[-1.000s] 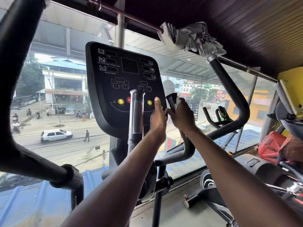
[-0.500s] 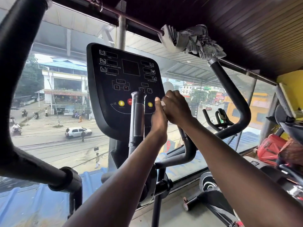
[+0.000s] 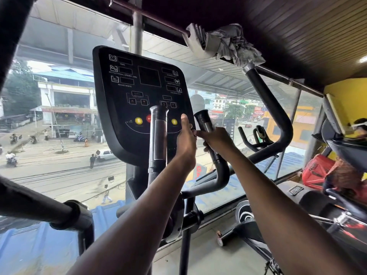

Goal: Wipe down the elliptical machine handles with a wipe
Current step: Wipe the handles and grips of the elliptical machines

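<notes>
The right hand (image 3: 217,140) was wrapped around the short right handle (image 3: 206,128) of the elliptical, fingers curled round its shaft below the flared black top. Whether a wipe sat inside that grip was hard to tell, since the fingers hid it. The left hand (image 3: 185,139) stood just beside it at nine o'clock, fingers straight and pointing up, edge-on to the camera, holding nothing visible and lying against the lower right edge of the console (image 3: 139,100). The fingertips of the two hands nearly met.

At nine o'clock from the left hand rose the short left handle (image 3: 157,135), upright in front of the console's yellow and red buttons. At one o'clock from the right hand, the long right arm bar (image 3: 274,116) curved upward, its top wrapped in a crumpled grey cloth (image 3: 224,43). The long left arm bar (image 3: 29,203) crossed the view at eight o'clock. A window (image 3: 59,135) behind the console showed a street with a white car. At three o'clock stood another black machine (image 3: 317,203) and a red object (image 3: 315,171).
</notes>
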`<state>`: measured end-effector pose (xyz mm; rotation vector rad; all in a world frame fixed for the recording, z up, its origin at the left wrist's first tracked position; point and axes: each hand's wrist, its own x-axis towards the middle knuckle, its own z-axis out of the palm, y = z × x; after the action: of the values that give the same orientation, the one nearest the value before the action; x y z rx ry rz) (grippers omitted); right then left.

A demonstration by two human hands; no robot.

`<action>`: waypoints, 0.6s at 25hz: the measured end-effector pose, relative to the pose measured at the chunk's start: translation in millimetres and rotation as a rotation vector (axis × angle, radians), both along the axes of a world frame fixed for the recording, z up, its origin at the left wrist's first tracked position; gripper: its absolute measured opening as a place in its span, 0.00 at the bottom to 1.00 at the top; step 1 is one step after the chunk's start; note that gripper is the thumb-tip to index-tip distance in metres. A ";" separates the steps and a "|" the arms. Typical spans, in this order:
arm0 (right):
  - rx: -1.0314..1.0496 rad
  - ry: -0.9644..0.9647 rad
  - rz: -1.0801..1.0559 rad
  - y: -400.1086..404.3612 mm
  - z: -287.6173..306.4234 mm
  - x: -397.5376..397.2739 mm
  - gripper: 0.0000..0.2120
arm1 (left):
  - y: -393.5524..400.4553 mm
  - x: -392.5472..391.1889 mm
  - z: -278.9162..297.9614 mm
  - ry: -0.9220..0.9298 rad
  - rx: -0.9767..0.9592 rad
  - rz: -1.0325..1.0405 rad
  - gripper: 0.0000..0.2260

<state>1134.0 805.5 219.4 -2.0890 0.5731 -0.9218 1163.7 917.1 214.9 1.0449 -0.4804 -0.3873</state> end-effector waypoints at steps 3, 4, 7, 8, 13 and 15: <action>-0.390 0.098 -0.240 1.5 -6.2 8.2 0.25 | -1.2 0.5 -0.3 0.014 -0.023 -0.001 0.32; -0.531 0.097 -0.282 6.9 -5.4 14.1 0.28 | -2.4 0.2 -0.5 0.014 -0.028 0.000 0.31; -0.861 0.096 -0.366 24.0 -15.8 19.4 0.36 | -2.1 -3.6 -3.3 0.009 -0.021 -0.017 0.29; -0.990 0.125 -0.390 20.6 -25.9 18.4 0.35 | -1.7 -3.0 -5.0 0.003 -0.015 -0.022 0.31; -1.302 0.051 -0.102 -2.3 -38.7 -5.2 0.23 | -1.9 -1.3 -6.5 -0.023 -0.006 -0.020 0.32; -1.069 -0.092 -0.054 -1.7 -16.8 -4.0 0.21 | -5.0 -1.7 -6.5 -0.017 -0.013 -0.006 0.33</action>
<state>1129.9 803.8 202.6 -2.9218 0.0437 -1.5678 1162.0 912.1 208.4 1.0350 -0.5011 -0.3801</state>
